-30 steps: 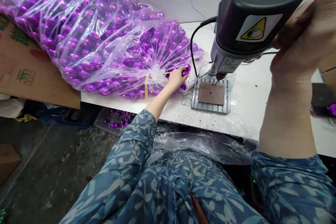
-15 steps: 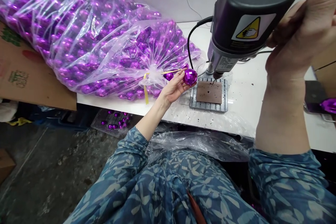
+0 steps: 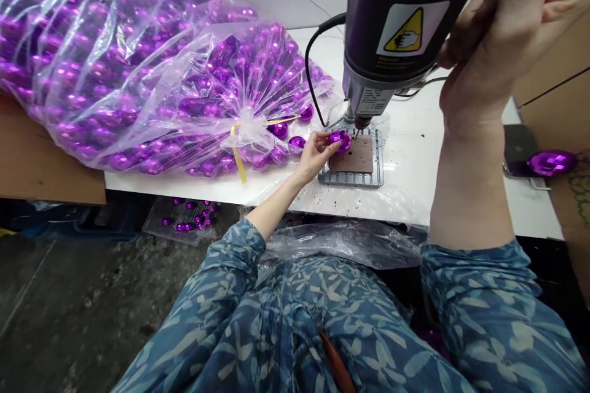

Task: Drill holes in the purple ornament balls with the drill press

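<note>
Between the thumb and fingers of my left hand is a shiny purple faceted bead. It is over the left edge of the brown board, close beside the bit of the bench drill press. My right hand is raised at the machine's right side, fingers curled round its dark handle, which is mostly hidden by the hand. The board, with a small hole in it, lies on the drill's grey slotted base.
A big clear plastic bag of purple beads, tied with yellow ribbon, fills the left. Loose beads lie near its neck. Dark shavings dot the white table. Another purple bead is at right, near cardboard.
My left hand has brought the bead from beside the bag's neck onto the board, near the bit. My right hand stays at the handle. The whole view has shifted somewhat.
</note>
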`<state>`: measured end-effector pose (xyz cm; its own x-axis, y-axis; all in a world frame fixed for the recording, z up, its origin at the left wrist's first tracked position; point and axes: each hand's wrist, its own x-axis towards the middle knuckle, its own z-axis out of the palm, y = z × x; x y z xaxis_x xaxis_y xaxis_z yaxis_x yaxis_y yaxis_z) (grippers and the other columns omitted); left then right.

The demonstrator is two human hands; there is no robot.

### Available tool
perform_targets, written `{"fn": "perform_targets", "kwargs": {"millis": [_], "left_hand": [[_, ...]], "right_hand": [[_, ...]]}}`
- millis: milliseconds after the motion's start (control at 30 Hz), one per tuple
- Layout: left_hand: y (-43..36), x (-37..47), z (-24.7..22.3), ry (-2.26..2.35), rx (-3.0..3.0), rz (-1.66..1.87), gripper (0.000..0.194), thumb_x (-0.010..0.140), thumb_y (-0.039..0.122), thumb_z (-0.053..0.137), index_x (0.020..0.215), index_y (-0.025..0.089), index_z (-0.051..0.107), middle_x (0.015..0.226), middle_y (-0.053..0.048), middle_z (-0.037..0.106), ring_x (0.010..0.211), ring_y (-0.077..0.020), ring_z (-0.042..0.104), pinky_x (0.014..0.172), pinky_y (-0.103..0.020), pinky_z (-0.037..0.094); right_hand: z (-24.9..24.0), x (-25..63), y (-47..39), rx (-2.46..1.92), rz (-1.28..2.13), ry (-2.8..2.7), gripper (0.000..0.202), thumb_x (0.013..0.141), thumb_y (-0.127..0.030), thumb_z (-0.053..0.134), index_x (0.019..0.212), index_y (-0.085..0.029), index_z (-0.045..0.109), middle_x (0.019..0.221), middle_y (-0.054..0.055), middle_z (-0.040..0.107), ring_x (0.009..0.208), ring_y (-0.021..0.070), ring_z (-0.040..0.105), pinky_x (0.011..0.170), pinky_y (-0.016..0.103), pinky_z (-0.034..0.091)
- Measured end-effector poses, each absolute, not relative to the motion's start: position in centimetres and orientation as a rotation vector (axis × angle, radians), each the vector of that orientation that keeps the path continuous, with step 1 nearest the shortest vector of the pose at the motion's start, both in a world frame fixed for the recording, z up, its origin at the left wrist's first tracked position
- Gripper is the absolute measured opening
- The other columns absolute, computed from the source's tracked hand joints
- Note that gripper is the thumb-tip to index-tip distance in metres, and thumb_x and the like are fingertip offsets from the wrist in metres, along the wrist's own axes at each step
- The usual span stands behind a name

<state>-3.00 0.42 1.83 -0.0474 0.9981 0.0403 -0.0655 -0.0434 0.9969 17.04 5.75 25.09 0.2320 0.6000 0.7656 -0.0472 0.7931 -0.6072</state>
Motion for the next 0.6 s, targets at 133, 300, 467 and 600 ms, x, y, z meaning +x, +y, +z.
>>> {"fn": "perform_targets", "kwargs": {"millis": [133, 300, 467, 600], "left_hand": [[1.5, -2.1, 1.1, 1.176, 1.260, 1.303, 0.049, 0.095, 0.047, 0.099, 0.118, 0.025, 0.062, 0.121, -0.008, 0.085, 0.122, -0.0261, 0.083, 0.112, -0.043, 0.065], [2.0, -1.4, 0.4, 1.180, 1.344, 1.287, 0.045, 0.097, 0.043, 0.097, 0.119, 0.025, 0.062, 0.126, -0.010, 0.082, 0.127, -0.0279, 0.081, 0.119, -0.047, 0.061], [1.9, -1.1, -0.1, 1.216, 1.464, 1.272, 0.047, 0.093, 0.042, 0.098, 0.123, 0.025, 0.067, 0.129, -0.010, 0.079, 0.130, -0.0297, 0.078, 0.124, -0.051, 0.058], [1.4, -1.2, 0.0, 1.241, 1.682, 1.229, 0.053, 0.090, 0.040, 0.099, 0.134, 0.026, 0.073, 0.140, -0.013, 0.078, 0.146, -0.0359, 0.069, 0.132, -0.058, 0.052]], "right_hand": [[25.2, 17.0, 5.6, -0.527, 0.451, -1.293, 0.073, 0.074, -0.084, 0.066, 0.070, -0.025, 0.024, 0.051, -0.009, 0.017, 0.042, 0.0038, 0.042, 0.042, 0.023, 0.024], [25.5, 16.9, 5.1, -0.579, 0.463, -1.307, 0.075, 0.072, -0.084, 0.063, 0.071, -0.025, 0.016, 0.052, -0.007, 0.019, 0.044, 0.0032, 0.043, 0.043, 0.022, 0.026], [25.5, 16.9, 5.0, -0.557, 0.494, -1.299, 0.077, 0.072, -0.083, 0.064, 0.072, -0.024, 0.014, 0.056, -0.006, 0.010, 0.044, 0.0019, 0.039, 0.042, 0.021, 0.024], [25.4, 16.8, 5.1, -0.539, 0.517, -1.280, 0.079, 0.064, -0.087, 0.065, 0.072, -0.025, 0.016, 0.055, -0.008, 0.016, 0.044, 0.0019, 0.037, 0.042, 0.023, 0.025]]}}
